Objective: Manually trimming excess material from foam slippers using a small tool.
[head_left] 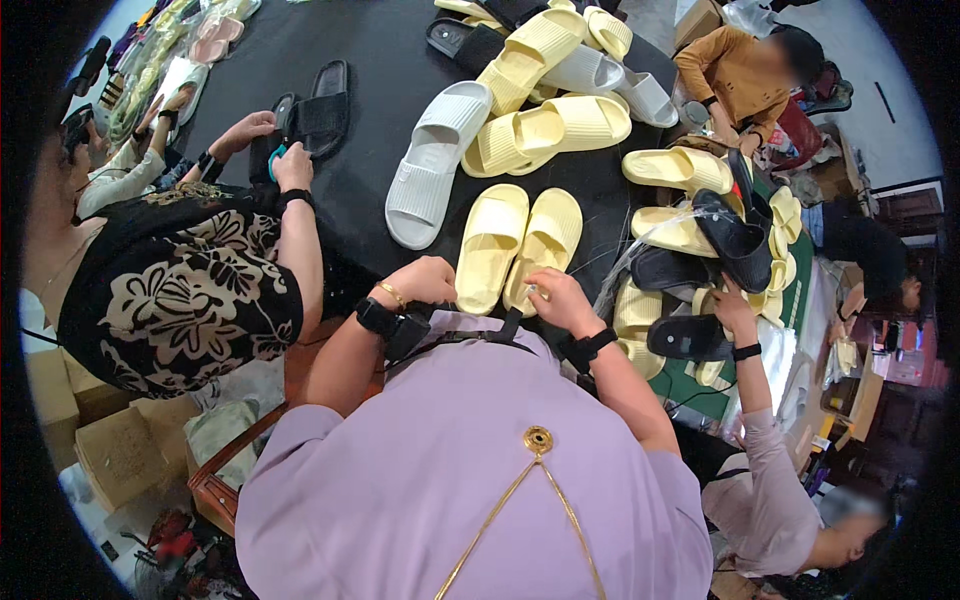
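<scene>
A pair of pale yellow ribbed slide slippers lies just in front of me, toes pointing away: the left slipper (pixel 490 245) and the right slipper (pixel 548 240). My left hand (pixel 428 280) is closed beside the heel of the left slipper; its fingertips are curled out of sight. At the heel of the right slipper my right hand (pixel 562 300) is pinched, with a tiny whitish spot at the fingertips that I cannot make out. A grey slide slipper (pixel 435 165) rests left of the pair, partly against more yellow slippers (pixel 530 135).
Yellow, grey and black slippers pile up at the far side of the black table (pixel 390 60). On the right, another heap with black slippers (pixel 735 240) sits near thin clear strands. A co-worker at left handles a black slipper (pixel 265 150); another's hand (pixel 735 310) reaches in from the right.
</scene>
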{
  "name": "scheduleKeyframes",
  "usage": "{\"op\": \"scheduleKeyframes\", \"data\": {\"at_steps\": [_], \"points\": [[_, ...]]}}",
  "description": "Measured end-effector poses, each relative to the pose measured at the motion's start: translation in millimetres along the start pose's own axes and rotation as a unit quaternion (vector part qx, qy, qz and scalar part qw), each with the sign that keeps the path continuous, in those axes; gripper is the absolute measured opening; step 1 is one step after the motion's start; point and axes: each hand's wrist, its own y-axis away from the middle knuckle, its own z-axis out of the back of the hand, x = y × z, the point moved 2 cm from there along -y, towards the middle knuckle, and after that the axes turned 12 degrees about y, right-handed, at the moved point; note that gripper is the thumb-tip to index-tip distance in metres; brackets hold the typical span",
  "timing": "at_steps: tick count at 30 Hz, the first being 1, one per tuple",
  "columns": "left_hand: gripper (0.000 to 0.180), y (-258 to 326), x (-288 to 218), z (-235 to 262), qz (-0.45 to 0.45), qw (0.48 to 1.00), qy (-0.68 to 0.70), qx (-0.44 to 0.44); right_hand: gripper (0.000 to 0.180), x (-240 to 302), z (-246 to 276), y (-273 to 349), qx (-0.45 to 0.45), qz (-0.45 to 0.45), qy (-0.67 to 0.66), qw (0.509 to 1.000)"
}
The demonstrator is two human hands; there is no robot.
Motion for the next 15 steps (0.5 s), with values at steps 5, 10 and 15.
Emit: {"op": "scheduleKeyframes", "data": {"at_steps": [5,10,15], "points": [[0.023,-2,4,-8,0.033,0.995,-0.038,0.084,0.019,-2,-6,1,0.024,-0.010,0.011,1.000],[0.023,0,8,-6,0.021,0.991,-0.025,0.132,0.020,2,-9,3,-0.003,-0.001,0.002,1.000],[0.021,2,7,-2,-0.021,0.994,-0.006,0.103,0.020,6,-9,-1,-0.013,0.013,0.002,1.000]]}}
